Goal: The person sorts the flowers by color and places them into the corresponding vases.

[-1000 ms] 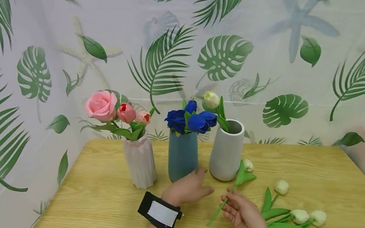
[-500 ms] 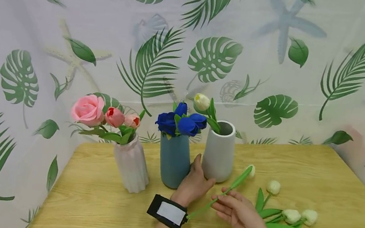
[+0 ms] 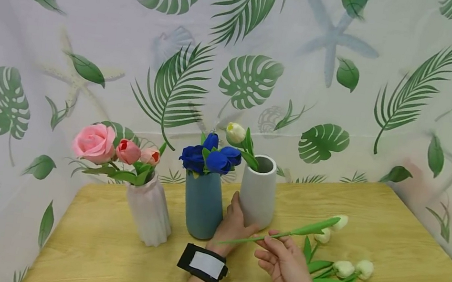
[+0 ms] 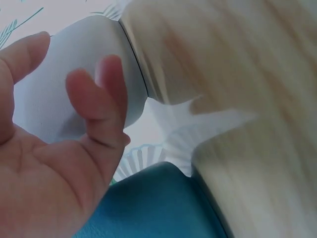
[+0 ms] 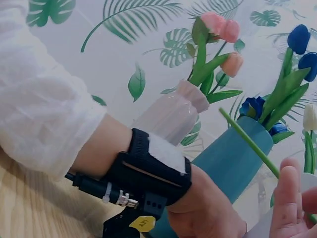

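My left hand holds the lower side of a white vase, its fingers on the left and thumb toward the front. In the left wrist view, the fingers curl before the vase wall. One white tulip leans out of that vase's mouth. My right hand pinches a second white tulip by its green stem. This tulip lies nearly sideways, bloom to the right, and its bare stem end crosses in front of the left hand. The stem points up-left in the right wrist view.
Left of the white vase stands a blue vase with blue flowers. Farther left is a pale pink vase holding pink flowers. Several white tulips lie on the wooden table, beside and beneath the right hand.
My left hand has moved right from beside the blue vase onto the white vase. The tulip in my right hand has turned from near upright to almost level, its stem end swinging left.
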Demonstrator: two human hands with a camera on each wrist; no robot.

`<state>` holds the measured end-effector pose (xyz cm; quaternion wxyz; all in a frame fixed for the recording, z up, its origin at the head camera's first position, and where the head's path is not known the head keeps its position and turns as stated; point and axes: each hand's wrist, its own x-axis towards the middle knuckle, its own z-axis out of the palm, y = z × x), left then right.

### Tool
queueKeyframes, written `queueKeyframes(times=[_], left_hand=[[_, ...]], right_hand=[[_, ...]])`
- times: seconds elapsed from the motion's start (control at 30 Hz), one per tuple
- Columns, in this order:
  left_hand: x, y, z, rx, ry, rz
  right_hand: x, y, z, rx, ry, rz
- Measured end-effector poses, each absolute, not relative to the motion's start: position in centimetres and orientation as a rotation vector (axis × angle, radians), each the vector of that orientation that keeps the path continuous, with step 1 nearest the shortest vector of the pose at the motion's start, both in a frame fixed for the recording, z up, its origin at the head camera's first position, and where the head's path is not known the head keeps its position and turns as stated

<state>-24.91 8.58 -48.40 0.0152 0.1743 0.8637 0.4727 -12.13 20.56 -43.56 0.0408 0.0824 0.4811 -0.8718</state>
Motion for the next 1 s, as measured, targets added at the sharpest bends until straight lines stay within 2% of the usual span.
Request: queueKeyframes(times=[0.13, 0.47, 0.53, 0.6, 0.77, 0.87, 1.0], left_hand=[[-25.0, 8.6, -48.5, 0.512, 2.724, 1.478], [-25.3, 8.6, -48.3, 0.511, 2.700, 1.479], [-25.2, 8.6, -48.1, 0.507, 2.702, 1.463], [-25.2, 8.5, -48.0, 0.515, 2.722, 1.444], [-25.1, 8.6, -48.0, 0.523, 2.785, 1.384], [-25.0, 8.6, -48.0, 0.528, 2.807, 1.351], [-25.0, 8.7, -48.0, 0.538, 2.834, 1.312]], right_hand=[[-12.0, 19.6, -43.8, 0.309, 1.534, -2.754], [-11.2, 18.1, -44.1, 0.107, 1.960, -2.953], [-11.1, 18.0, -44.3, -0.050, 2.192, -2.978], [-11.3, 18.1, -44.5, -0.328, 2.419, -3.004], [-12.8, 18.8, -44.4, -1.223, 2.876, -2.808], [-13.8, 19.3, -43.8, -1.430, 3.188, -2.539], [-15.6, 20.2, -42.2, -1.450, 3.586, -2.209]])
